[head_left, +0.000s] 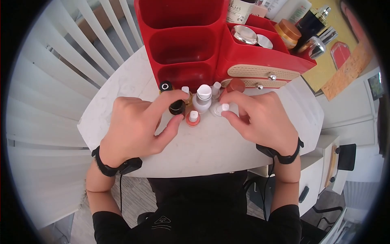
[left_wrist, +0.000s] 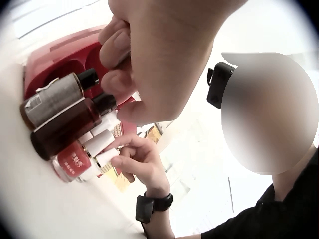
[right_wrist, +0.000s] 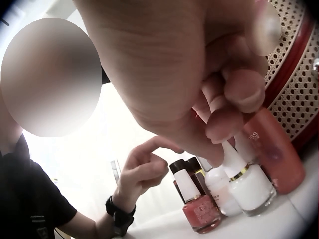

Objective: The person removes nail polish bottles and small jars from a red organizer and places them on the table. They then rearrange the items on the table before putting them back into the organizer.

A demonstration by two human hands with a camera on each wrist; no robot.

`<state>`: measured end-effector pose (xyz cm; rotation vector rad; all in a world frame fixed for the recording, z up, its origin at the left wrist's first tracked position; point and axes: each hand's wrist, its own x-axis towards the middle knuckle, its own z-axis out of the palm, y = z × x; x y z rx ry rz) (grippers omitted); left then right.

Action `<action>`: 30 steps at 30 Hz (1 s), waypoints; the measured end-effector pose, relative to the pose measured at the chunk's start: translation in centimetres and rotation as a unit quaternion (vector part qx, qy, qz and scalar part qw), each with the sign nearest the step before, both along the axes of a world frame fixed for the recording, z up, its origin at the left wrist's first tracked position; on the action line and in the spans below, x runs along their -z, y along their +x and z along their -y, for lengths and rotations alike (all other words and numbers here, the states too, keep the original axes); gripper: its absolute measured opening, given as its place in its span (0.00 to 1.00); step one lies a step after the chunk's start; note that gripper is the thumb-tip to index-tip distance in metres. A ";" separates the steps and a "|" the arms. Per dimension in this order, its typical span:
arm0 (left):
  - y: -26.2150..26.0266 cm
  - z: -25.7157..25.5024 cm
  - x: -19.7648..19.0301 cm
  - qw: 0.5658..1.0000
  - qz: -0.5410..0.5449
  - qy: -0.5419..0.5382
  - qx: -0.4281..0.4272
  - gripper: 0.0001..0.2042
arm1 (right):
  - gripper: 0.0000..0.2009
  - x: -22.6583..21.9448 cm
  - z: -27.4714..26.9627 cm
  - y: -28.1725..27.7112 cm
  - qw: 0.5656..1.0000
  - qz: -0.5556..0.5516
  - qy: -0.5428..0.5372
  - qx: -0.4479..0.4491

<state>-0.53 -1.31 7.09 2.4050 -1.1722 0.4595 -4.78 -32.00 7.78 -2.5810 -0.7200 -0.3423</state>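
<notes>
Counter (head_left: 195,154), near side: coral polish bottle (head_left: 193,119), upright, white cap, between the hands. Left hand (head_left: 136,128): thumb and forefinger curved about the top of a dark bottle (head_left: 176,107); cannot tell whether it grips. Right hand (head_left: 266,122): pinches the white cap of a white polish bottle (right_wrist: 251,191), base on the counter. Between these two bottles, slightly farther: white bottle (head_left: 202,104), upright. Beyond, on the right: red-orange bottle (right_wrist: 276,154). Farthest: red organizer (head_left: 221,65), woven drawer fronts, jars in its upper tray.
</notes>
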 end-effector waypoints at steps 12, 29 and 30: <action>0.6 0.0 0.1 0.999 -0.041 0.029 -0.007 0.23 | 0.14 -0.6 -1.6 -1.8 0.972 -0.104 0.083 -0.195; -0.4 -0.8 -1.8 0.996 -0.070 0.049 0.008 0.19 | 0.15 0.1 -1.5 -0.7 0.977 -0.122 0.101 -0.142; -0.6 -0.9 -2.1 0.994 -0.095 0.053 0.021 0.18 | 0.16 0.3 -2.0 -0.5 0.986 -0.080 0.088 -0.115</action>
